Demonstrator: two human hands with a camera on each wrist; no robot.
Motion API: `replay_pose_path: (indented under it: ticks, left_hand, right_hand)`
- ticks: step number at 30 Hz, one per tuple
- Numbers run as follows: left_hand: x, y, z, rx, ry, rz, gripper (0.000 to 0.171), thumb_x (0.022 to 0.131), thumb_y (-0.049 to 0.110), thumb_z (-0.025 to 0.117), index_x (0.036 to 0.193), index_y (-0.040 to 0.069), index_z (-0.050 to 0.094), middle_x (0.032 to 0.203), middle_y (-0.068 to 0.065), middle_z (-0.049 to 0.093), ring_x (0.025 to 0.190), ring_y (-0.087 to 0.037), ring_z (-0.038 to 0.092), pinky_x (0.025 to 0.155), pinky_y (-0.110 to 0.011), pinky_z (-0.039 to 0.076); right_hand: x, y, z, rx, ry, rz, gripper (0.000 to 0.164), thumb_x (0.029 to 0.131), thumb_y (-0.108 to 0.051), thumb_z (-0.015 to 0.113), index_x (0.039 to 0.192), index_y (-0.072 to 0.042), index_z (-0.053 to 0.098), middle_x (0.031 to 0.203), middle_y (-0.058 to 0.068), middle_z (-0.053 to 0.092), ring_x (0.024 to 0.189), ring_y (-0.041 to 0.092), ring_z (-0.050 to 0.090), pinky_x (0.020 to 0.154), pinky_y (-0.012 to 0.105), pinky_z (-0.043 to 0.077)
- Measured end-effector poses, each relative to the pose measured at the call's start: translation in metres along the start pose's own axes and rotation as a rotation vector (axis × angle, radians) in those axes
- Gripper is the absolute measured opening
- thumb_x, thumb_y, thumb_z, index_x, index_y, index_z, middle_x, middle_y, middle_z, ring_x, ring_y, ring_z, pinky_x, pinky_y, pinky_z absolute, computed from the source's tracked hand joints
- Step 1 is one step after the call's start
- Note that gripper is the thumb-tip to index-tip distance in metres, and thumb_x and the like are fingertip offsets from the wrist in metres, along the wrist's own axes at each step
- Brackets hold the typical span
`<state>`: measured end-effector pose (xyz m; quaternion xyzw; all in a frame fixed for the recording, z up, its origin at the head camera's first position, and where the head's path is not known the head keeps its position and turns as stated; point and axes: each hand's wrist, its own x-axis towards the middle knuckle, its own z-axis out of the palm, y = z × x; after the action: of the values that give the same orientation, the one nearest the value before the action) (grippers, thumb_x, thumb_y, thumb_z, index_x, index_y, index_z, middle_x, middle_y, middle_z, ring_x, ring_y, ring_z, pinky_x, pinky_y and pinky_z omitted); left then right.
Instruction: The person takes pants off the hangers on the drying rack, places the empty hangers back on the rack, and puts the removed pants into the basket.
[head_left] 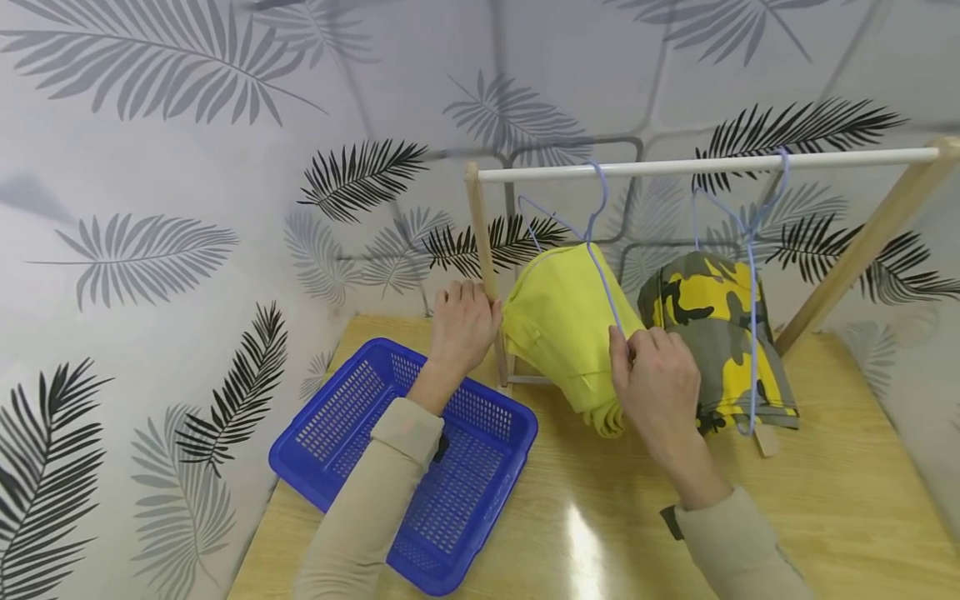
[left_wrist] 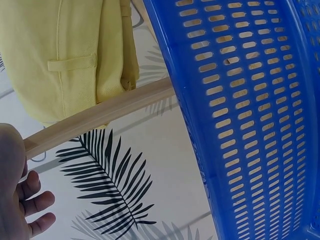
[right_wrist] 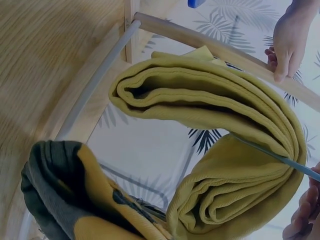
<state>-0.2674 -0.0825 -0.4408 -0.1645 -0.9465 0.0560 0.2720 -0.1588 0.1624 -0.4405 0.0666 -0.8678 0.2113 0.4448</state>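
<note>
Yellow trousers [head_left: 570, 317], folded in layers with a belt loop in the left wrist view, drape over a light-blue hanger [head_left: 602, 279]. That hanger's hook sits on the white rail [head_left: 675, 167] of a small rack. My right hand [head_left: 660, 383] pinches the hanger's near lower corner beside the trousers. At the left, my left hand [head_left: 465, 323] grips the rack's wooden post [left_wrist: 100, 116], thumb on one side and fingers bent around the other. Most of the left hand lies outside the left wrist view.
A camouflage garment [head_left: 720, 325] in yellow, grey and black hangs on a second blue hanger [head_left: 752, 333] to the right. A blue perforated basket [head_left: 525, 429] stands on the wooden table [head_left: 600, 517] beneath my left forearm. Behind the rack is a feather-patterned wall [head_left: 225, 250].
</note>
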Motion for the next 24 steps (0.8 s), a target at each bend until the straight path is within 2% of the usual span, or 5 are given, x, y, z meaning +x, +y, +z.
replay_pose_path:
  ticks: [11,19,24]
  left_hand:
    - [0.0,-0.001,-0.001,0.009,0.008,-0.001,0.043,0.112,0.038,0.045,0.106,0.003,0.069,0.101,-0.011,0.071,0.094,-0.028,0.066,0.08,-0.04,0.051]
    - [0.0,-0.002,0.0,0.002,0.0,-0.003,0.043,0.112,0.038,0.045,0.105,0.003,0.069,0.1,-0.011,0.071,0.093,-0.029,0.066,0.079,-0.04,0.051]
    - [0.0,-0.002,0.001,0.012,0.033,0.0,0.042,0.112,0.037,0.046,0.102,0.004,0.069,0.096,-0.011,0.071,0.09,-0.028,0.066,0.077,-0.039,0.051]
  right_hand:
    - [0.003,0.005,-0.002,-0.049,0.025,-0.108,0.047,0.106,-0.017,0.06,0.064,0.004,0.055,0.058,0.017,0.052,0.053,0.033,0.043,0.05,0.042,0.038]
    - [0.007,0.008,-0.008,-0.09,0.029,-0.166,0.048,0.108,-0.018,0.058,0.066,0.005,0.058,0.059,0.019,0.055,0.055,0.035,0.046,0.053,0.044,0.041]
    - [0.01,0.008,-0.015,-0.093,0.041,-0.176,0.046,0.106,-0.016,0.06,0.067,0.007,0.059,0.06,0.02,0.055,0.056,0.037,0.047,0.055,0.045,0.042]
